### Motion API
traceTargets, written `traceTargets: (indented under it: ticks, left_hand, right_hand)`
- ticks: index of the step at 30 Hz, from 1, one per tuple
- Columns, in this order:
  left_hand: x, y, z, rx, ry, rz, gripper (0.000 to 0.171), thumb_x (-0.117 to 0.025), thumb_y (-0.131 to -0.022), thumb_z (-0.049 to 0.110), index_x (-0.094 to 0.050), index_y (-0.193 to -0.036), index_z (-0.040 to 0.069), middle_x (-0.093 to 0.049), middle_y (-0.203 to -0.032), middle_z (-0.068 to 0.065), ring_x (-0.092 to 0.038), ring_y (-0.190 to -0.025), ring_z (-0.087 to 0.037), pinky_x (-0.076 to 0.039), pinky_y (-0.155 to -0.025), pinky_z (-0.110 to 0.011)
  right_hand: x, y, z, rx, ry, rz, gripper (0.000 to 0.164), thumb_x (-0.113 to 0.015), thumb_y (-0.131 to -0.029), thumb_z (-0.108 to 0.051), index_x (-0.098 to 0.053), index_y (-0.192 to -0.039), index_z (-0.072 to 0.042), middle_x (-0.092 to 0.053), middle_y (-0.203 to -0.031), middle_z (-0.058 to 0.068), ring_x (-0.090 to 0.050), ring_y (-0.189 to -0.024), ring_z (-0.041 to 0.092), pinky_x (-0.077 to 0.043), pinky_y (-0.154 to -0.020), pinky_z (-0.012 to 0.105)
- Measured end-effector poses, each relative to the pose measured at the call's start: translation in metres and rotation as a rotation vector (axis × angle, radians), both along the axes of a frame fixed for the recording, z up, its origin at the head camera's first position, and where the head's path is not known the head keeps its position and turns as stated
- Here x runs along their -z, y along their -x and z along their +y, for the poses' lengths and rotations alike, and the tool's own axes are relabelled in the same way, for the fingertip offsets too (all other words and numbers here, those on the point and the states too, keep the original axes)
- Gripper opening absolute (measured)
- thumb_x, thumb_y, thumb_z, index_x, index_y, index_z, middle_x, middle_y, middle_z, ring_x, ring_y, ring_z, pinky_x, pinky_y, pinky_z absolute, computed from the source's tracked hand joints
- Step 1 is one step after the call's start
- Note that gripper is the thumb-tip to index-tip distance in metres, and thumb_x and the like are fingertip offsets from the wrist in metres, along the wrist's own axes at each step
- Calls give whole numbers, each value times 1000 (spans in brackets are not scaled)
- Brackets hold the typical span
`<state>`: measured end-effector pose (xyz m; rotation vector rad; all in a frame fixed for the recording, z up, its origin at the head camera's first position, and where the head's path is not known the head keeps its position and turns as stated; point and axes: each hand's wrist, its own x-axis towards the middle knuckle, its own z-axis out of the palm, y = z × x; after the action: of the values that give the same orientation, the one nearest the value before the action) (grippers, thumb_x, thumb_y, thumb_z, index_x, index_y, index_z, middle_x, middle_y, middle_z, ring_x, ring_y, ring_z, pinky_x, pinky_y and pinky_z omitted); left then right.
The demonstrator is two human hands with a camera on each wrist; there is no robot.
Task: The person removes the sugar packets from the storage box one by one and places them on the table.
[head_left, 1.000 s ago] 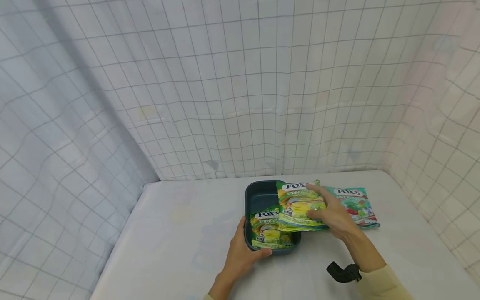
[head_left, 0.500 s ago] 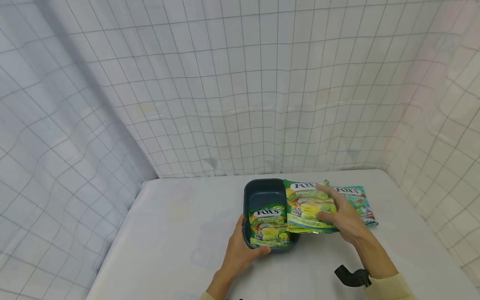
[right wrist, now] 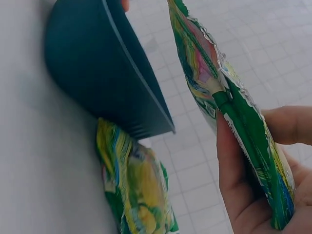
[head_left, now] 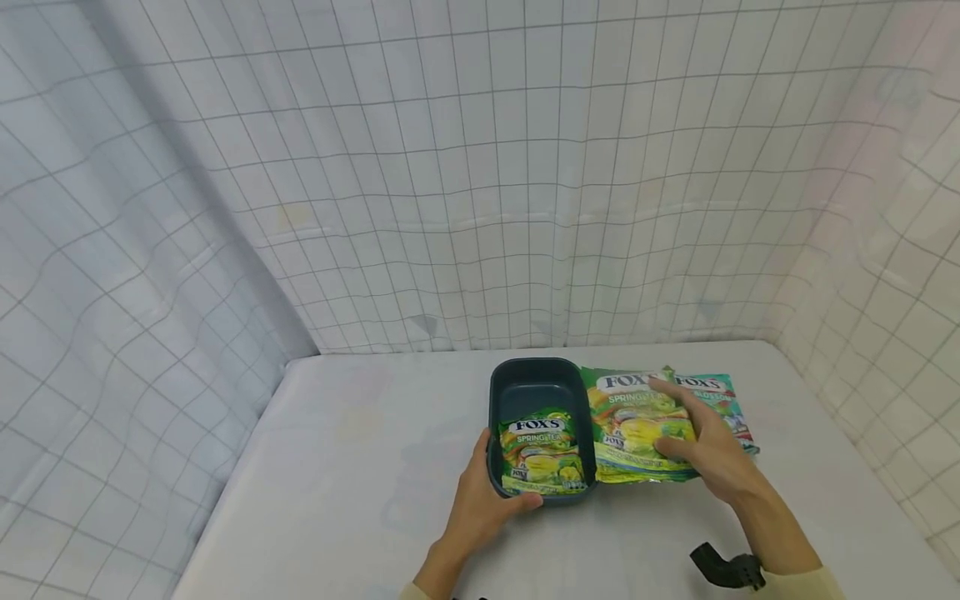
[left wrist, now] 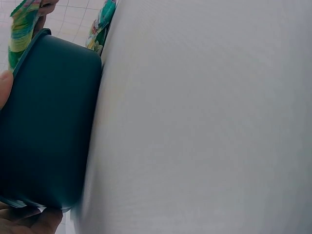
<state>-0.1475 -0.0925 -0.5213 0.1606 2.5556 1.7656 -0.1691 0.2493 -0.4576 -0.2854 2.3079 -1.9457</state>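
Observation:
A dark teal, deep-sided plastic container (head_left: 534, 395) sits on the white table. One green-and-yellow FOX'S Spring Tea candy bag (head_left: 542, 458) lies in its near part. My left hand (head_left: 478, 507) holds the container at its near-left corner, thumb at the near rim and fingers along the left wall. Right of the container, my right hand (head_left: 708, 450) pinches another Spring Tea candy bag (head_left: 628, 410) between thumb and fingers. In the right wrist view this held bag (right wrist: 246, 139) stands edge-on, raised above a further yellow-green candy bag (right wrist: 141, 187) lying against the container's side.
A teal FOX'S candy bag (head_left: 733, 410) lies at the right on the white table (head_left: 337, 492), partly hidden behind the right hand. White gridded curtains (head_left: 450, 208) hang behind the table and along both sides.
My right hand has drawn the Spring Tea candy bag rightward, from overlapping the container to beside it. The bag in the container now shows fully. My left hand stays on the container.

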Motion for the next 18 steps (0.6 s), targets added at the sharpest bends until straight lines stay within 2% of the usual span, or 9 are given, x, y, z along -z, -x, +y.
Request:
traceTargets:
  ticks: [2,4,5,6,8,9,12,13,18]
  left_hand:
    - [1,0,1,2,-2,1,126,-96,-69,42,-18,-162,6,-48,-151,-12,-46,-137,-31,-37,-111,-56]
    - [2,0,1,4,-1,-4,126,-95,-69,42,-18,-162,6,-47,-152,-13,-44,-139,-32,-36,-112,-57]
    - [2,0,1,3,2,-7,127,-95,-70,42,-17,-162,5,-46,-153,-14,-43,-140,-33,-35,-112,-57]
    - [2,-1,2,1,6,-8,127,-95,-70,42,-17,-162,4,-45,-153,-15,-42,-140,-34,-35,-112,-58]
    - [2,-1,1,-5,19,-12,127,-95,-70,43,-17,-162,2,-44,-154,-18,-41,-141,-36,-35,-111,-59]
    - [2,-1,1,-8,23,-11,127,-95,-70,43,-17,-162,2,-44,-154,-18,-42,-141,-36,-36,-111,-59]
    - [0,-1,0,-14,29,-10,128,-95,-70,43,-17,-162,1,-43,-154,-19,-42,-141,-37,-36,-111,-60]
    - [0,-1,0,-14,30,-8,127,-95,-70,43,-17,-162,2,-44,-154,-18,-42,-140,-37,-36,-111,-60]
    - [2,1,-1,2,27,20,126,-94,-71,42,-16,-161,1,-42,-155,-18,-41,-141,-36,-35,-111,-60]
  right_hand:
    - [4,-2,5,-15,-24,29,82,-72,-90,3,-31,-160,-11,-16,-164,20,-38,-131,32,-48,-94,32]
    - [8,-4,11,-33,-16,42,82,-72,-90,2,-31,-160,-9,-7,-167,20,-18,-147,39,-37,-108,46]
    - [10,-5,14,-40,-5,42,81,-72,-91,2,-30,-160,-9,-5,-167,20,-8,-149,42,-31,-111,54]
    - [12,-7,17,-43,-5,38,81,-71,-91,2,-30,-160,-9,-2,-168,20,2,-151,43,-28,-111,55]
    - [16,-10,22,-46,5,26,80,-70,-93,1,-29,-161,-11,3,-168,19,14,-151,43,-24,-114,48]
    - [18,-11,24,-47,11,21,80,-69,-93,2,-28,-161,-11,4,-168,19,15,-150,43,-27,-113,38]
    - [22,-15,28,-40,-2,15,80,-69,-94,0,-28,-161,-13,2,-168,20,8,-150,44,-35,-95,13]
    - [23,-16,29,-40,3,16,80,-69,-94,0,-28,-161,-13,2,-168,21,8,-150,44,-34,-93,10]
    - [28,-21,30,-31,6,7,82,-71,-93,-1,-27,-161,-11,4,-168,22,15,-150,46,-35,-95,10]
